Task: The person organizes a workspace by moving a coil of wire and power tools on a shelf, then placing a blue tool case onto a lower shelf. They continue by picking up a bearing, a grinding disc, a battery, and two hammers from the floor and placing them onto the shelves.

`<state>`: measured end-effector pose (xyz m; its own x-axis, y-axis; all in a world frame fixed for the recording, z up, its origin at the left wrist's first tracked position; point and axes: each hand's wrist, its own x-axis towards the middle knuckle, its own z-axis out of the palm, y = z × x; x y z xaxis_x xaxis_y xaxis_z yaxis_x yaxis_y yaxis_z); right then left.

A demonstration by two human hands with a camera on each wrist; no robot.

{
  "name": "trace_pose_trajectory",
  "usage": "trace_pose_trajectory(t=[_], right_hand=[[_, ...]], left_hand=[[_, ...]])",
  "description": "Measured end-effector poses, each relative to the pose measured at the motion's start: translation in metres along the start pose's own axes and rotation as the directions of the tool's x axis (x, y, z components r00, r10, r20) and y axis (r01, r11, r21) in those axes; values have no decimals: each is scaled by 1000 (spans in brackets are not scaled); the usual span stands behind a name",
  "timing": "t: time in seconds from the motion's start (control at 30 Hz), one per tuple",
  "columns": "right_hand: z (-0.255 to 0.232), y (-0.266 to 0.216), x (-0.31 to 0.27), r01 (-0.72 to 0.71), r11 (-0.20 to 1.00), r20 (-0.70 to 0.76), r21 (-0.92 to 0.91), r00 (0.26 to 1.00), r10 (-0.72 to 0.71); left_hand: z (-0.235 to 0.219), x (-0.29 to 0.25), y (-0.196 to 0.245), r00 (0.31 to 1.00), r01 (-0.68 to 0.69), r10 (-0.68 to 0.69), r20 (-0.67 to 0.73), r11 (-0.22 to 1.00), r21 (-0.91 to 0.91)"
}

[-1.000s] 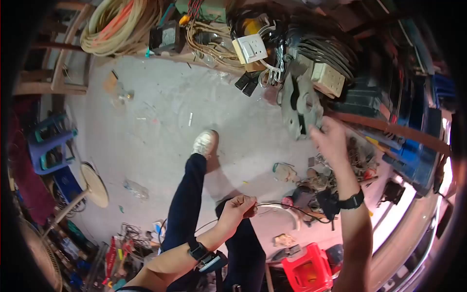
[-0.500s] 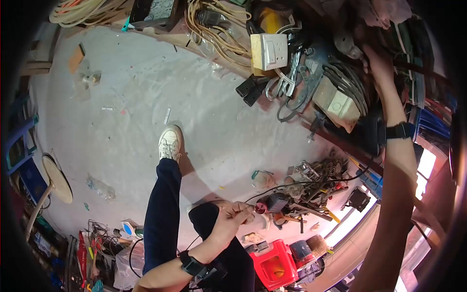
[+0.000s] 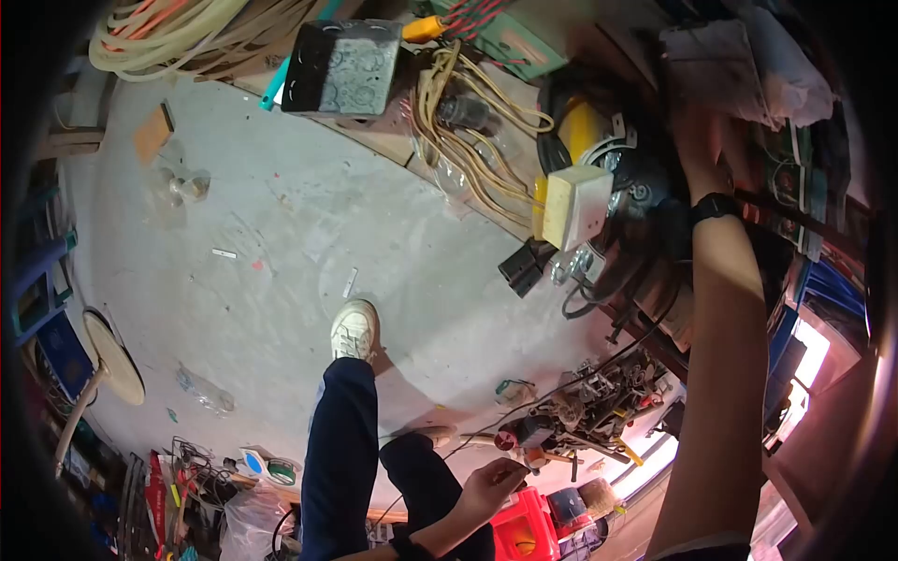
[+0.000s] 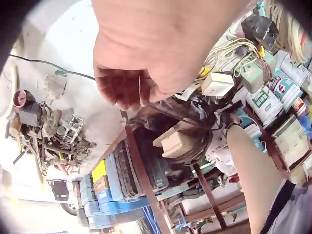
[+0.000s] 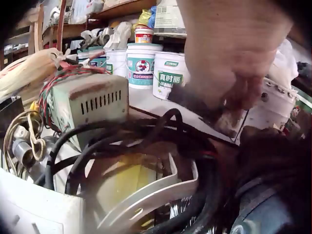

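Note:
My left hand is low in the head view, in front of my knee. In the left wrist view its fingers are loosely curled, and no held thing shows plainly. A thin black cable runs past beyond this hand and up toward my right arm. My right hand is reached out over the crowded shelf at upper right; a white panel partly covers it in the head view. From its curled fingers juts a dark elongated object, too blurred to identify. Below it lie black cable coils.
Around the right arm are a white socket box, a pale green metal case and paint buckets. A heap of tools and parts lies on the floor by a red container. A black box stands at the back.
My right hand has gone up and away onto the shelf from the grey tool it was at earlier. The left hand has dropped lower and the cable has come away from its fingertips.

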<state>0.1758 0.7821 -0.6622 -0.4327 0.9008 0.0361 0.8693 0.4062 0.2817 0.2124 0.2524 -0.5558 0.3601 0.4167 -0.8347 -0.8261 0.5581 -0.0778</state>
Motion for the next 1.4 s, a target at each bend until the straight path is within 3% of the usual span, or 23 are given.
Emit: trace_pose_trajectory(t=[0.13, 0.2, 0.3, 0.37, 0.43, 0.47, 0.53, 0.57, 0.63, 0.67, 0.73, 0.77, 0.8, 0.83, 0.9, 0.97, 1.03, 1.07, 1.13, 1.2, 1.3, 1.37, 1.4], right_hand=[[41, 14, 4, 68, 997, 119, -26, 991, -64], [38, 25, 6, 157, 982, 215, 110, 960, -177], [49, 42, 12, 221, 963, 272, 153, 928, -256], [54, 45, 9, 267, 946, 228, 183, 925, -305], [46, 27, -3, -23, 982, 134, 189, 991, -2], [41, 22, -6, -29, 981, 137, 191, 991, 2], [30, 14, -10, -301, 886, 195, 353, 950, 245], [29, 7, -18, -301, 887, 197, 351, 950, 244], [26, -8, -34, -103, 889, 223, 445, 975, 1], [29, -11, -38, -258, 789, 348, 557, 936, 60], [29, -9, -49, -245, 721, 342, 649, 940, 12], [23, -12, -54, -231, 640, 327, 733, 944, -34], [15, -13, -56, -324, 555, 383, 766, 924, 11], [4, -13, -57, -324, 558, 387, 764, 922, 6], [-22, -15, -62, -436, 618, 594, 655, 802, -64], [-43, -21, -78, -380, 657, 551, 651, 832, -65], [-69, -38, -102, -465, 206, 485, 861, 873, -56], [-95, -51, -114, -524, 135, 536, 841, 841, -72], [-122, -52, -134, -496, 113, 507, 861, 855, -111], [-160, -57, -163, -411, 56, 414, 910, 896, -158], [-218, -61, -210, -498, -4, 496, 867, 865, -70], [-224, -27, -234, -510, 32, 505, 859, 837, -212], [-241, -22, -249, -488, 89, 495, 869, 848, -187]], left_hand=[[0, 1, 21, 1000, 24, -25, 7, 995, 96], [2, 1, 26, 999, 22, -26, 34, 995, 100], [9, 2, 31, 1000, 17, -18, 22, 998, 59], [10, 3, 31, 1000, 10, -11, 19, 999, 46], [10, 4, 32, 1000, 15, -15, 15, 999, 52], [9, 3, 31, 1000, 22, -23, 11, 998, 54], [9, 4, 31, 999, 35, -35, 3, 998, 46], [9, 4, 31, 999, 40, -40, 0, 999, 35], [8, 4, 32, 1000, 20, -20, -3, 999, 34], [7, 4, 32, 1000, 0, 0, -3, 999, 35], [5, 3, 28, 1000, -20, 20, 10, 1000, -3], [3, 4, 27, 999, -42, 43, 24, 998, -38], [1, 5, 25, 999, -43, 44, 22, 998, -41], [-1, 7, 23, 997, -63, 65, 35, 996, -65], [-2, 5, 25, 998, -58, 60, 31, 996, -61], [-2, 6, 26, 996, -93, 93, -2, 994, -65], [-6, 6, 26, 993, -113, 112, -25, 993, -30], [-11, 7, 23, 990, -142, 142, -23, 989, -31], [-15, 9, 16, 966, -259, 257, -33, 965, -39], [-25, 7, 14, 962, -271, 271, -12, 963, -1], [-44, 8, 2, 955, -298, 297, -20, 954, -29], [-53, -12, 13, 945, -307, 303, -126, 952, -14], [-58, -26, 22, 941, -289, 286, -179, 957, 6]])
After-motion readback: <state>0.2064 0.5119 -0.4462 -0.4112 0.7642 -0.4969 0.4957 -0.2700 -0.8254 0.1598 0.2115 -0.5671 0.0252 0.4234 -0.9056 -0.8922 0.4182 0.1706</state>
